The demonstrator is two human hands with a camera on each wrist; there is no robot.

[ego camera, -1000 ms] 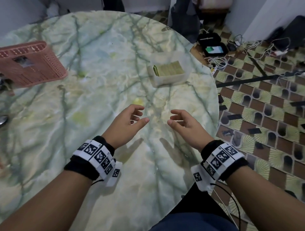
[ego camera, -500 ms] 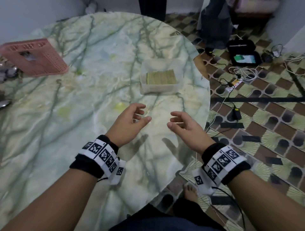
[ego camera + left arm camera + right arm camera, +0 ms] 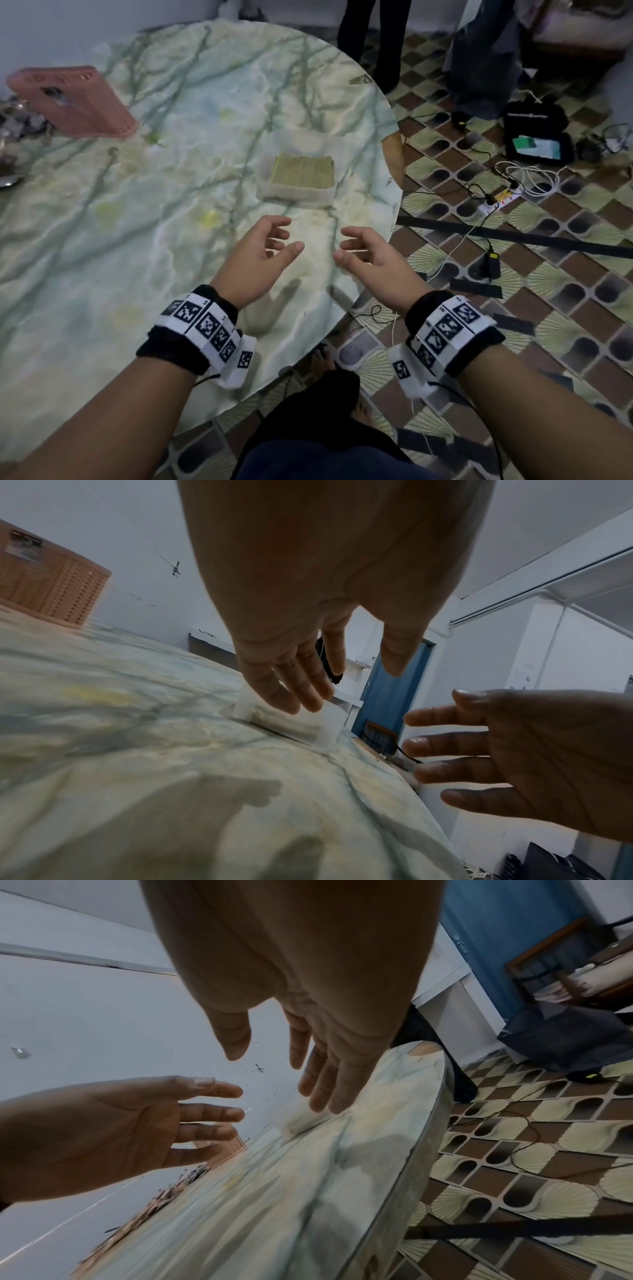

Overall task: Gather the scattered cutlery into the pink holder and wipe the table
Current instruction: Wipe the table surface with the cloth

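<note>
The pink holder (image 3: 73, 102) lies on its side at the far left of the round marble table (image 3: 137, 222), also seen as a latticed box (image 3: 48, 588). Scattered metal cutlery (image 3: 13, 130) lies at the left edge, partly cut off. My left hand (image 3: 270, 246) and right hand (image 3: 359, 248) hover side by side over the table's near right part, palms facing each other, fingers relaxed and holding nothing. Just beyond them stands a clear plastic tub (image 3: 296, 192) with a folded greenish cloth (image 3: 301, 169) inside. In the wrist views both hands (image 3: 308, 693) (image 3: 308, 1085) show empty.
The table's right edge (image 3: 397, 178) runs close to my right hand. On the patterned tile floor lie cables, a power strip (image 3: 493, 204) and an open black case (image 3: 537, 137). A person's dark legs (image 3: 373, 41) stand beyond the table.
The view has swung and pulled back, showing more floor and my feet. Both hands keep the same empty pose, a little closer to the tub.
</note>
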